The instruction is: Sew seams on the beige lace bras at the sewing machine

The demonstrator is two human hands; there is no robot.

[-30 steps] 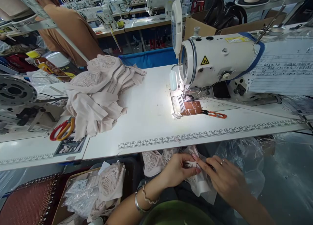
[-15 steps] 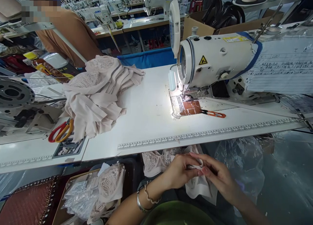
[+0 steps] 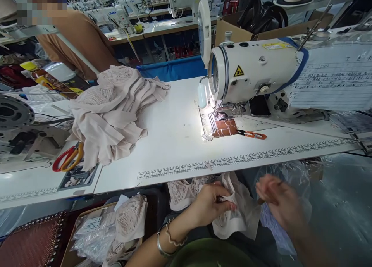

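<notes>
Counted out: 2 hands, 1 beige garment (image 3: 242, 212) between the person's lap and the near edge of the table (image 3: 171, 147), 1 heap of similar pieces (image 3: 113, 112) on it, 1 large white sewing machine (image 3: 252, 69) in front, 1 pair of scissors (image 3: 69, 158) with 1 red and 1 orange-yellow handle, 1 orange snips (image 3: 252, 134), 2 bracelets (image 3: 160, 245) on the left wrist and 1 co-worker in a brown top (image 3: 78, 42).

The garment is pale and soft, with lace cups and a thin, sheer panel hanging toward the right. The left hand (image 3: 213, 205) has its grip pinched on the fabric, thumb against fingers.

The right hand (image 3: 277, 197) is raised just beside the garment, fingers curled, badly blurred; a small dark tip shows by it, perhaps a tool, but I cannot tell whether its grip holds anything. The forearms are cut off below, and the left hand hides some cloth.
</notes>
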